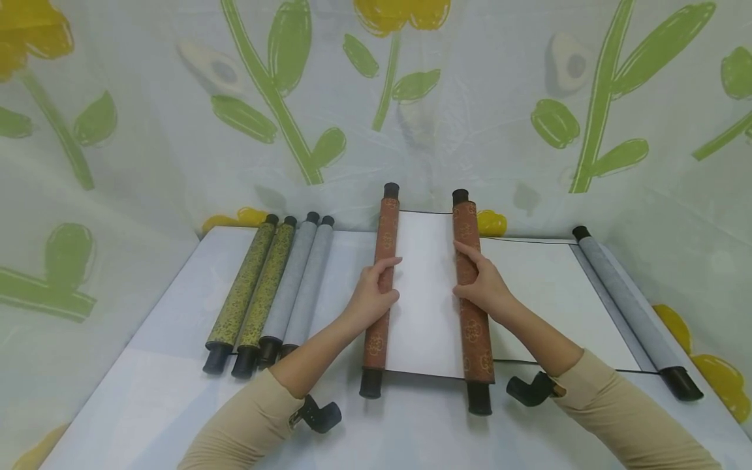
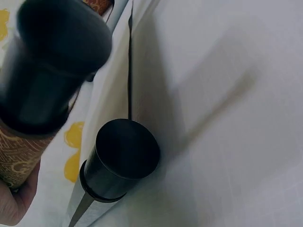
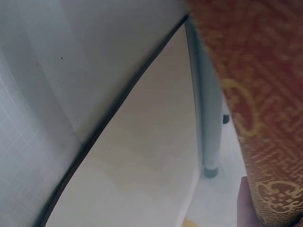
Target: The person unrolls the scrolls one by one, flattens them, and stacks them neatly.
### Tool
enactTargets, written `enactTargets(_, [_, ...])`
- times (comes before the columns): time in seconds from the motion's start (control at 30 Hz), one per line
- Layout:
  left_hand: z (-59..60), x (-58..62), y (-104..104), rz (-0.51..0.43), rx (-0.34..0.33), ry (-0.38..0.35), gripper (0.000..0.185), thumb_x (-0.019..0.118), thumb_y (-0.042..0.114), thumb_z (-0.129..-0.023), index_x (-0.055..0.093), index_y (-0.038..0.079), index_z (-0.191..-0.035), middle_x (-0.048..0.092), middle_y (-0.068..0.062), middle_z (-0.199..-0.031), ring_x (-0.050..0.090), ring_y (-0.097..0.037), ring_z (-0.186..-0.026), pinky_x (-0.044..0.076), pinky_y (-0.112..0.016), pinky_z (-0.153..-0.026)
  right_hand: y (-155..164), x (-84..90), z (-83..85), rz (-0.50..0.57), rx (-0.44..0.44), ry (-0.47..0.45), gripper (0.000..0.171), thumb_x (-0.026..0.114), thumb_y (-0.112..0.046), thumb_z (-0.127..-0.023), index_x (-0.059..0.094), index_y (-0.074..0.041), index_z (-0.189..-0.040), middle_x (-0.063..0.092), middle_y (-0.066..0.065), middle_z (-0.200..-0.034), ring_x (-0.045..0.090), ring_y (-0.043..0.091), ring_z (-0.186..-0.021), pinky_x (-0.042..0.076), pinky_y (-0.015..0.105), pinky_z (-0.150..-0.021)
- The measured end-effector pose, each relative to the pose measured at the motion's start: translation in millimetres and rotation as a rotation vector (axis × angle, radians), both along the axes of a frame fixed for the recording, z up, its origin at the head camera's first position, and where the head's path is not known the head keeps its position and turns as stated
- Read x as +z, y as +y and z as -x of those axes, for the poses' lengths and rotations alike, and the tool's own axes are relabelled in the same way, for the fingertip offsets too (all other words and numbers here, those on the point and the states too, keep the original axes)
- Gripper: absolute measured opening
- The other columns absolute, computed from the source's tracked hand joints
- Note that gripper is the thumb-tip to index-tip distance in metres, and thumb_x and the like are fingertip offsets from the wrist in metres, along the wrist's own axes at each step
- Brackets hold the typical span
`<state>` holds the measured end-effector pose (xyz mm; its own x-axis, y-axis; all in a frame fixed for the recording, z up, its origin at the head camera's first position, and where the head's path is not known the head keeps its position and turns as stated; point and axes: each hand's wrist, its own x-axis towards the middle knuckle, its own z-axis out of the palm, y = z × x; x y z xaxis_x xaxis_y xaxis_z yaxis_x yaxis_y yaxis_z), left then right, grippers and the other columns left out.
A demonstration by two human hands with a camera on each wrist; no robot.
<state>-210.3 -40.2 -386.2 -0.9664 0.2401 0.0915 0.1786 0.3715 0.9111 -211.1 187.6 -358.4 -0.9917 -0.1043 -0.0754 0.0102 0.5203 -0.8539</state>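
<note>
A reddish-brown patterned scroll with black end knobs is partly unrolled, white paper [image 1: 425, 294] showing between its two rolls. My left hand [image 1: 371, 297] grips the left roll [image 1: 376, 343] near its middle, thumb and fingers reaching over onto the paper side. Around the right roll [image 1: 474, 333] curls my right hand [image 1: 484, 281]. In the left wrist view, a black knob [image 2: 52, 61] looms close, with part of the left hand [image 2: 16, 203] behind it. The brown roll [image 3: 265, 109] fills the right side of the right wrist view, with a finger [image 3: 244, 203] at its edge.
To the right lies an unrolled pale sheet [image 1: 552, 300] ending in a grey-blue roll [image 1: 634, 303]. Two yellow-green patterned scrolls [image 1: 247, 287] and two grey-blue rolls [image 1: 299, 281] lie side by side at left on the white table [image 1: 147, 398]. A flower-printed curtain [image 1: 470, 111] stands behind.
</note>
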Motion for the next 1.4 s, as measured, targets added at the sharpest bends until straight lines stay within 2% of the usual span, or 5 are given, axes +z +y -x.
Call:
enactTargets(0.23, [-1.0, 0.2, 0.5, -0.005, 0.026, -0.043, 0.062, 0.064, 0.005, -0.079, 0.048, 0.022, -0.136, 0.038, -0.020, -0.133, 0.043, -0.034, -0.118, 0.039, -0.054, -0.096, 0.3, 0.4, -0.1, -0.005, -0.005, 0.049, 0.086, 0.058, 0.005, -0.075, 0.025, -0.019, -0.150, 0.019, 0.022, -0.153, 0.030, 0.041, -0.131, 0.041, 0.059, -0.093])
enactTargets(0.43, [-1.5, 0.8, 1.4, -0.004, 0.033, -0.034, 0.066, 0.075, 0.007, -0.076, 0.049, 0.022, -0.135, 0.040, -0.018, -0.130, 0.044, -0.033, -0.117, 0.039, -0.052, -0.097, 3.5, -2.5, -0.8, -0.024, 0.000, 0.076, 0.088, 0.073, -0.001, -0.076, 0.027, -0.015, -0.150, 0.022, 0.023, -0.151, 0.029, 0.044, -0.133, 0.037, 0.060, -0.098])
enactTargets(0.83, [-2.5, 0.8, -0.4, 0.006, 0.021, -0.002, 0.066, 0.059, -0.005, -0.076, 0.047, 0.019, -0.137, 0.038, -0.020, -0.132, 0.043, -0.033, -0.118, 0.041, -0.051, -0.095, 5.0, -0.1, -2.6, -0.027, -0.001, 0.080, 0.088, 0.067, 0.005, -0.075, 0.026, -0.015, -0.150, 0.024, 0.023, -0.150, 0.031, 0.042, -0.131, 0.039, 0.059, -0.096])
enactTargets(1.23, [-1.7, -4.7, -4.1, -0.011, 0.026, 0.001, 0.062, 0.052, -0.002, -0.080, 0.046, 0.018, -0.138, 0.037, -0.021, -0.133, 0.039, -0.032, -0.122, 0.034, -0.052, -0.101, 10.9, -2.2, -2.6, -0.034, 0.005, 0.051, 0.087, 0.056, 0.008, -0.075, 0.022, -0.018, -0.151, 0.017, 0.025, -0.152, 0.027, 0.044, -0.133, 0.038, 0.060, -0.096])
enactTargets(1.4, [-2.2, -6.2, -5.8, -0.008, 0.029, 0.004, 0.060, 0.051, 0.000, -0.081, 0.045, 0.017, -0.138, 0.039, -0.021, -0.129, 0.041, -0.030, -0.115, 0.037, -0.048, -0.095, 11.5, -1.6, -3.4, -0.020, 0.002, 0.032, 0.086, 0.054, 0.007, -0.077, 0.020, -0.020, -0.152, 0.014, 0.024, -0.154, 0.025, 0.045, -0.135, 0.037, 0.061, -0.097])
